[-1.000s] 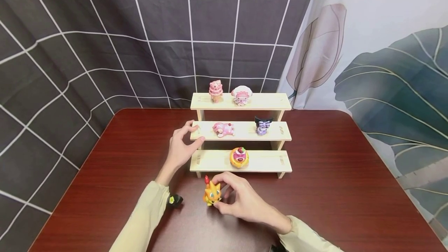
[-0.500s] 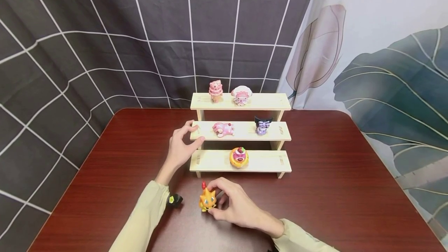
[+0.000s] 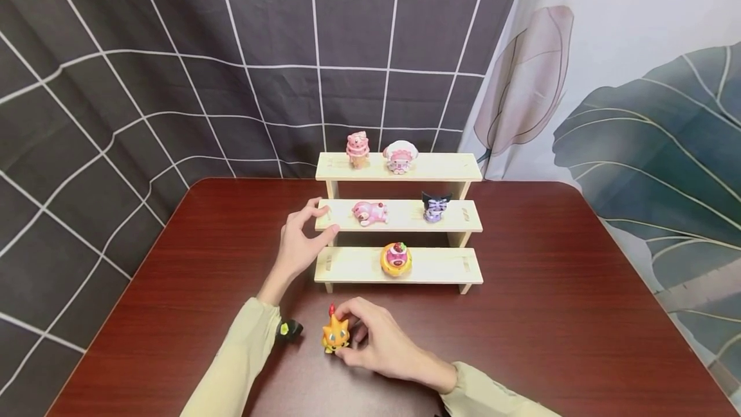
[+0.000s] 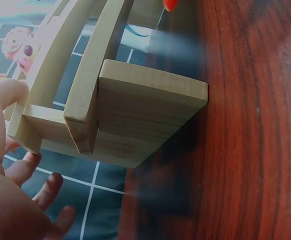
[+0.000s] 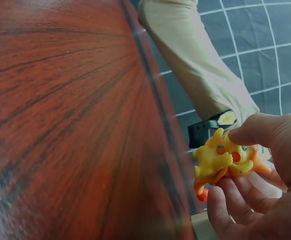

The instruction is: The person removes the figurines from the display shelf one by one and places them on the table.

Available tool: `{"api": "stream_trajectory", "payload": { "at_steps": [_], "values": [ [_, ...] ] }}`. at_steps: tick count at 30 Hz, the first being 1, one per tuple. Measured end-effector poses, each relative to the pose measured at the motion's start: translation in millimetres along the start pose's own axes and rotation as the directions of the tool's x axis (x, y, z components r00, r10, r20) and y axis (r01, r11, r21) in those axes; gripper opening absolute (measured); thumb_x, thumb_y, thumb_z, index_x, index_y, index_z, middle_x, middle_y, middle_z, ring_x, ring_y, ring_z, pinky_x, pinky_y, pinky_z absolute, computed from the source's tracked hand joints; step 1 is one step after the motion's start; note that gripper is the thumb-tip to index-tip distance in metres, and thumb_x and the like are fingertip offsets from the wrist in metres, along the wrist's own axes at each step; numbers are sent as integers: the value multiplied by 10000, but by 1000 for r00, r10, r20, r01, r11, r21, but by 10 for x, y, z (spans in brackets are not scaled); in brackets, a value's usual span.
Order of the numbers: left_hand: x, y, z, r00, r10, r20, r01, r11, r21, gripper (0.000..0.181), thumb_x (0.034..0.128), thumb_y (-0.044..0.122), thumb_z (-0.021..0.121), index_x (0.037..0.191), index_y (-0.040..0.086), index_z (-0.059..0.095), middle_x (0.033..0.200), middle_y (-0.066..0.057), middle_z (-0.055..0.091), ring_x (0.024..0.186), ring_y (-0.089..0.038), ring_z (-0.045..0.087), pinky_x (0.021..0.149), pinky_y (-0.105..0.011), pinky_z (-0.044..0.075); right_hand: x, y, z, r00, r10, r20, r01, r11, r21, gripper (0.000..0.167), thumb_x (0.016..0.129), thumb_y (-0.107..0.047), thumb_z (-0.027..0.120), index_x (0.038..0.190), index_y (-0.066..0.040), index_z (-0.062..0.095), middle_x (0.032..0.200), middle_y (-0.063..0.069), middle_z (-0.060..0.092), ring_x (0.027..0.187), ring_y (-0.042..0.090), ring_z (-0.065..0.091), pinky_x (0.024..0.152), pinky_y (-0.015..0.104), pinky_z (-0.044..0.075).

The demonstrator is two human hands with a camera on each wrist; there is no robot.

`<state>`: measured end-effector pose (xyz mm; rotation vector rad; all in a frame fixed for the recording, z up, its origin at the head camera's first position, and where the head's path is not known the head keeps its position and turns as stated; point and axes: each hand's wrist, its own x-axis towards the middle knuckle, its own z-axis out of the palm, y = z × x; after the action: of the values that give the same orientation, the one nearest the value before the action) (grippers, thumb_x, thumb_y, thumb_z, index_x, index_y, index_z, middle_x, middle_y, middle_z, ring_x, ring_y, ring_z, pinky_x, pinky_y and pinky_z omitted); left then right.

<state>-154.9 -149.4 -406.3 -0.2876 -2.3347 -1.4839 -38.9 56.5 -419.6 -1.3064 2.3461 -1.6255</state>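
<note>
My right hand (image 3: pixel 388 345) pinches a small orange-and-yellow toy figurine (image 3: pixel 335 335) with pointed ears and a red-tipped tail, in front of the shelf. In the right wrist view the figurine (image 5: pixel 213 162) sits between thumb and fingers, its yellow belly side showing. A three-tier wooden display shelf (image 3: pixel 440 267) stands on the table. At the left end of its middle tier, my left hand (image 3: pixel 298 244) grips the board. The left wrist view shows the thumb on the board's (image 4: pixel 85 95) near side and a fingertip at its edge, the other fingers spread loosely.
On the top tier stand a pink ice-cream-cone figurine (image 3: pixel 357 150) and a white-hooded one (image 3: pixel 400 157). The middle tier holds a lying pink bear (image 3: pixel 370 213) and a black-eared purple figurine (image 3: pixel 435 207). A tart-shaped figurine (image 3: pixel 396 259) occupies the bottom tier. Dark checked cloth (image 3: pixel 353 24) hangs behind.
My right hand has carried the figurine left and slightly toward me, away from the shelf's front. The left hand has stayed on the middle tier.
</note>
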Motion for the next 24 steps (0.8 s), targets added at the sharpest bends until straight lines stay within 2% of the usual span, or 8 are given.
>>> {"api": "stream_trajectory", "payload": {
  "at_steps": [8, 24],
  "values": [
    [0, -9, -5, 1000, -5, 2, 5, 1000, 2, 377, 842, 194, 811, 1191, 83, 719, 1409, -110, 575, 1165, -340, 492, 970, -530, 344, 26, 27, 74, 1000, -2, 8, 2, 1000, -16, 470, 724, 44, 822, 1109, -54, 570, 975, 29, 612, 830, 39, 608, 618, 197, 527],
    [6, -37, 3, 1000, 12, -2, -12, 1000, 15, 385, 841, 202, 812, 1194, 82, 719, 1401, -123, 579, 1140, -336, 505, 944, -520, 351, 32, 74, 171, 999, 3, 37, -2, 1000, -20, 459, 721, 24, 833, 1091, -54, 575, 981, 26, 597, 850, 40, 594, 624, 185, 518]
  ]
}}
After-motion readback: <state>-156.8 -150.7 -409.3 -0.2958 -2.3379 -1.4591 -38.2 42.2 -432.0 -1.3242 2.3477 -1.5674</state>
